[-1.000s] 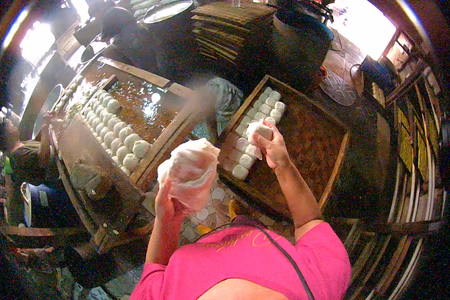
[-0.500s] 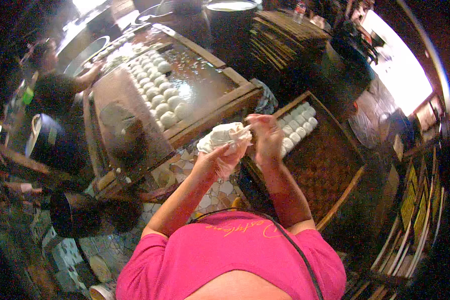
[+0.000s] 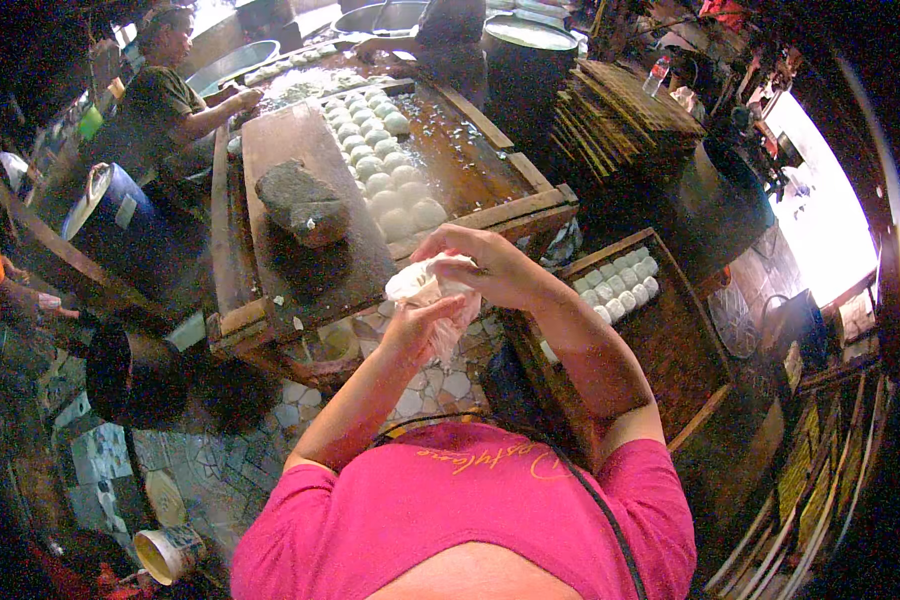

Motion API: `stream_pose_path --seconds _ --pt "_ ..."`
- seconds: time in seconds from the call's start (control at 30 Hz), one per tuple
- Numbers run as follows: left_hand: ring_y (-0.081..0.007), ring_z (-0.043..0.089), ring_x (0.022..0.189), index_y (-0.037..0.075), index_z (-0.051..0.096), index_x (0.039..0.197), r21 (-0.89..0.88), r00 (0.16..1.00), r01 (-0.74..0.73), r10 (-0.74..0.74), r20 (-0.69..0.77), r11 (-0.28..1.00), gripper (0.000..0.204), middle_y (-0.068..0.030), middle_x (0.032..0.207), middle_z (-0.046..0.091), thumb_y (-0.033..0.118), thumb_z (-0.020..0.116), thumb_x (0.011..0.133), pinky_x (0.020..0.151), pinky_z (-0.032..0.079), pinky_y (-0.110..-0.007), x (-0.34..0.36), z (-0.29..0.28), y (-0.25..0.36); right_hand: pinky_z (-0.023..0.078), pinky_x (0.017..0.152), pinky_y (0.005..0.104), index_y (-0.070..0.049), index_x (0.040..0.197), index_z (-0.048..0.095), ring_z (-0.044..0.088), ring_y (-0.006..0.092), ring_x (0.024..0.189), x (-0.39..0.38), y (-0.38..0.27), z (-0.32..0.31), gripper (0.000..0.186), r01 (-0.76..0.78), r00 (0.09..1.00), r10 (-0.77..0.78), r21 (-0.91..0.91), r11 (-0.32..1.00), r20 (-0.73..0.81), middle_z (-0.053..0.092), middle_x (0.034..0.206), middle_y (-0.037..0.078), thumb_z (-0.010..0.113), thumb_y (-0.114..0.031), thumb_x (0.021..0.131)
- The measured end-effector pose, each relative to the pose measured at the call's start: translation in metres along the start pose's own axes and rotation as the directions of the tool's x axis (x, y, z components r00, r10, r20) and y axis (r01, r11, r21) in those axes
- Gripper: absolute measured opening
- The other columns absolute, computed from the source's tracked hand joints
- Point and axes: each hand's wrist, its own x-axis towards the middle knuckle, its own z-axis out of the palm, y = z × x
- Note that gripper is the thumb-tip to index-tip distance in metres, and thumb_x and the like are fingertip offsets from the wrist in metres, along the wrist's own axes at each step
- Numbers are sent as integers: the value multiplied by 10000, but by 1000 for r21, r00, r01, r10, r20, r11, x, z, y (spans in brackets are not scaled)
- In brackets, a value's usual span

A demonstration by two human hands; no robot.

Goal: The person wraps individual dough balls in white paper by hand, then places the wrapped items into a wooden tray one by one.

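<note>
My left hand (image 3: pixel 422 322) holds a crumpled white cloth (image 3: pixel 445 330) from below, above the floor between the wooden work table (image 3: pixel 515 218) and a lower wooden tray (image 3: pixel 682 400). My right hand (image 3: pixel 475 262) is curled over the cloth's top; whether anything lies inside the cloth is hidden. On the table stand rows of round white lumps (image 3: pixel 380 175) beside a plank (image 3: pixel 280 135) with a dark block (image 3: pixel 300 195) on it. The tray to the right holds rows of smaller white pieces (image 3: pixel 620 285), squarish and close together.
A co-worker (image 3: pixel 160 110) works at the table's far left; a second person (image 3: pixel 435 45) stands behind it. Stacked slatted boards (image 3: pixel 610 110) with a bottle (image 3: pixel 656 76) sit at back right, near large drums (image 3: pixel 530 45). A blue barrel (image 3: pixel 115 220) stands left, a bucket (image 3: pixel 170 550) lower left.
My right hand has left the tray, where it held a white piece, and joined my left hand at the cloth. The view has swung, bringing more of the table and co-worker into sight.
</note>
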Motion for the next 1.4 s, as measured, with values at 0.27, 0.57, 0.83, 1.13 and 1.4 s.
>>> stream_pose_path --seconds 0.27,0.57,0.83,1.13,1.4 --pt "-254 543 1071 51 394 1265 -275 981 153 -179 -72 949 623 -126 1196 516 532 459 874 914 460 -402 -1 -7 15 472 733 314 -31 810 602 596 204 802 1 35 -1 70 -12 998 12 3 1000 -63 619 829 80 656 -43 767" --pt "-326 531 1105 21 346 1311 -214 1000 -10 9 -6 977 732 -181 1254 491 596 398 861 942 435 -467 3 1 38 511 651 350 -83 950 584 608 244 730 -80 25 24 225 397 918 -356 -374 838 176 633 854 60 678 -114 748" --pt "-282 562 1067 -14 399 1255 -399 969 214 -142 202 892 552 -167 1208 524 406 482 907 873 497 -429 5 13 34 410 891 386 -105 805 614 592 234 912 -46 8 -8 121 220 894 -415 -641 735 -169 638 925 28 679 -136 707" --pt "-281 576 1042 -23 419 1236 -250 980 197 -187 65 948 443 -164 1192 536 205 557 883 883 497 -407 2 10 36 447 824 366 -54 928 609 598 242 863 -40 -13 -28 146 243 956 -289 -413 878 -53 618 868 86 620 -20 786" --pt "-336 531 1101 13 319 1327 -184 982 176 -160 98 967 595 -194 1252 486 376 506 895 922 444 -489 3 2 25 484 639 331 -56 1014 579 585 186 775 -12 -29 -21 255 -42 904 -32 -162 986 -427 596 903 74 548 65 792"
